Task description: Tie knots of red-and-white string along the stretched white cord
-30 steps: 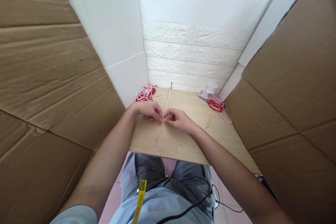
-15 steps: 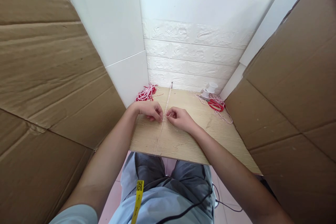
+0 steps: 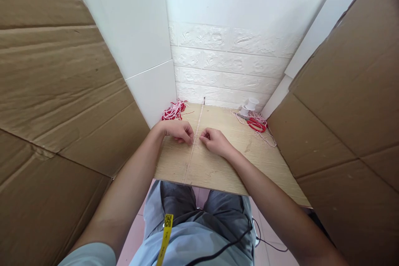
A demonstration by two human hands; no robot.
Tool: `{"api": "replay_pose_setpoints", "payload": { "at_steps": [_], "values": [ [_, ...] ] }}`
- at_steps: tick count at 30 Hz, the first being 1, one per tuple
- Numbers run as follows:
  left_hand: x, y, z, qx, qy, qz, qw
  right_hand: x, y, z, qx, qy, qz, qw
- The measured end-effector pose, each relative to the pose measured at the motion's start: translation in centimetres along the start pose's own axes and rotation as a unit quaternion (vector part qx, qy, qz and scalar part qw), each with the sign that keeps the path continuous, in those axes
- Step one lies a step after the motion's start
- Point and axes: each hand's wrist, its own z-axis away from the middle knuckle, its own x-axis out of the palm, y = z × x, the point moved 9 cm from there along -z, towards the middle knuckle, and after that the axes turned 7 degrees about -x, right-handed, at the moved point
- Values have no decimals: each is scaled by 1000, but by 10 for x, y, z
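Observation:
A thin pale cord (image 3: 190, 162) runs over the wooden board from a small dark hook (image 3: 204, 100) at the wall to the board's front edge. Just left of the cord, my left hand (image 3: 181, 131) has its fingers pinched together, with a fine thread at the fingertips. My right hand (image 3: 214, 139) is on the cord's right side, its thumb and forefinger pressed together close to it. Whatever lies between the right fingertips is too small to make out.
Red and pink-white strings (image 3: 174, 110) are heaped at the board's back left. Red-handled scissors (image 3: 256, 124), loose pale string (image 3: 264, 138) and white spools (image 3: 251, 104) are at the back right. Cardboard panels (image 3: 343, 104) flank both sides. The wooden board's (image 3: 224, 178) front edge is above my lap.
My right hand has shifted slightly to the right, away from the cord. My left hand has stayed almost where it was.

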Motion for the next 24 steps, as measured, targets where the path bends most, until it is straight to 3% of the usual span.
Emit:
{"api": "replay_pose_setpoints", "payload": {
  "at_steps": [5,11,17,24],
  "values": [
    [-2,-1,-1,-8,12,-6,1000,1,-6,1,5,6,-122,992],
    [-3,0,-1,-8,24,-6,1000,11,-26,6,-57,-58,-189,979],
    [-3,-2,-4,3,27,15,1000,6,-28,8,-108,-37,-19,993],
    [-2,-3,-5,6,17,7,1000,5,-18,4,-86,-7,89,992]
  ]
}}
